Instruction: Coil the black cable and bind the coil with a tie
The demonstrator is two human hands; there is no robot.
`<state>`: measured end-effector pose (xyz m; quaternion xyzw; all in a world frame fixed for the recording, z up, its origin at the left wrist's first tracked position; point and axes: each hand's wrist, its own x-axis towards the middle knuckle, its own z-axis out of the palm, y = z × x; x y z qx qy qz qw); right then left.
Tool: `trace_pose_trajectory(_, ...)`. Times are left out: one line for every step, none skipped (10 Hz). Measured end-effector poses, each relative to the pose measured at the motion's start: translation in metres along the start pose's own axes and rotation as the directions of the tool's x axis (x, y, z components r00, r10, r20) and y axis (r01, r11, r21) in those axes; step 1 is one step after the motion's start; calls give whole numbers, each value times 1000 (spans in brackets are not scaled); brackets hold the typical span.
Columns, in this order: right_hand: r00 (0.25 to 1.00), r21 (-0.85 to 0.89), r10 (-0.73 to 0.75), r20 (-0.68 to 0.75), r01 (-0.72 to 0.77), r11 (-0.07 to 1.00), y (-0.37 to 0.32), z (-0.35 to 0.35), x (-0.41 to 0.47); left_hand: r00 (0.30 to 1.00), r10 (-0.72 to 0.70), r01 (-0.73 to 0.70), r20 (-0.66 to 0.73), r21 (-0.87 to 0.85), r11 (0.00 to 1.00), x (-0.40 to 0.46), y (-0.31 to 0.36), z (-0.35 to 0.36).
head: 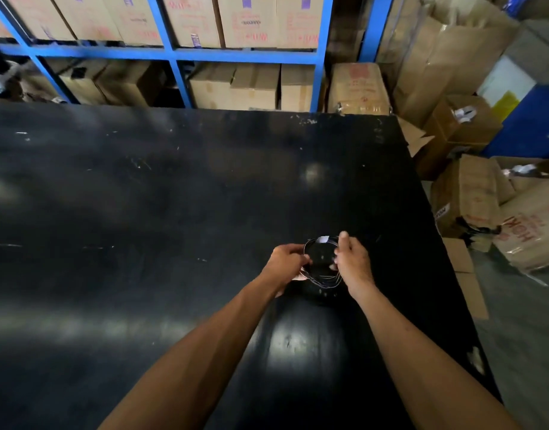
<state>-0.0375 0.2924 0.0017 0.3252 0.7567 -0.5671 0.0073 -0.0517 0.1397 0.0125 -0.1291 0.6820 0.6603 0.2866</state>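
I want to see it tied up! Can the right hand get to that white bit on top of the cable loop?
Probably yes. The right hand already holds the coil beside the white bit, and nothing lies between them. Whether that bit is the tie is unclear.

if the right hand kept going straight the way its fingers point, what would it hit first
Probably the black cable coil it already grips: the right hand points leftward into it. Past the coil sits the left hand, holding the other side. Depth is uncertain.
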Motion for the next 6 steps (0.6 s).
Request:
trace_pose_trajectory(987,-64,25,159,-14,998,14,-8,5,993,-22,45,-113,197,979,14,-11,-2)
trace_pose_trajectory(990,-332,-40,136,84,940,24,-9,7,980,38,42,-196,386,921,20,-19,0)
trace_pose_trajectory(996,-332,-23,85,50,942,27,-4,6,969,97,36,-228,518,855,21,-23,1)
trace_pose_trajectory(993,-323,17,117,22,946,36,8,6,954,126,50,-270,562,825,22,-32,-2)
trace_pose_trajectory(985,-365,49,168,16,931,38,16,4,954,129,71,-272,620,782,20,-36,-3)
trace_pose_trajectory(991,-342,35,132,12,940,48,13,-3,948,139,77,-286,631,772,15,-44,-12)
